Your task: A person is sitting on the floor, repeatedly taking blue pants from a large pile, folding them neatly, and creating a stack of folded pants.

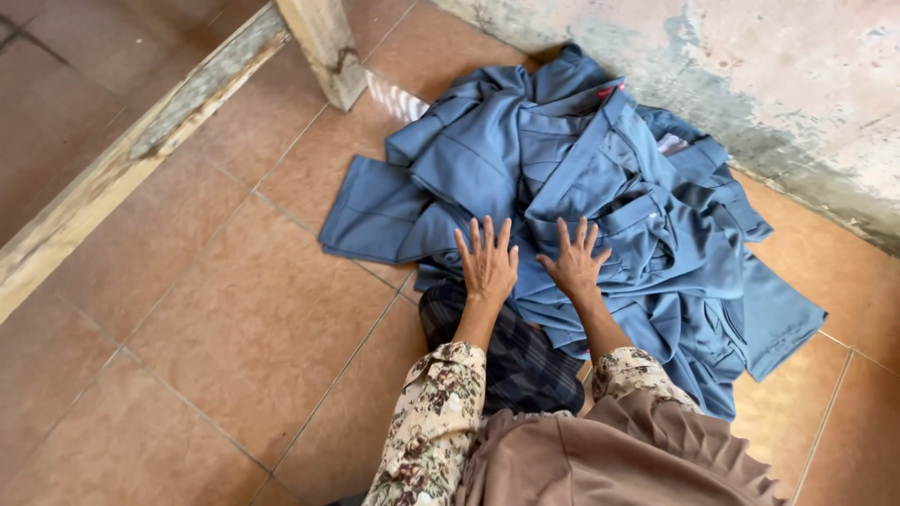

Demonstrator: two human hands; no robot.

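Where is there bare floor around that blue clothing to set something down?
Bare tile lies left of the blue garment pile, between it and the wooden beam; a smaller patch sits right of the pile, below the wall. It is crowded in the middle: left hand and right hand press flat on the pile.

Both hands lie flat, fingers spread, on a heap of blue-grey garments [600, 187] piled on the tiled floor [216, 309] against a stained wall [797, 84]. The left hand [487, 262] and right hand [575, 262] press side by side, near each other. A wooden beam [122, 159] runs across the floor, well apart from them.
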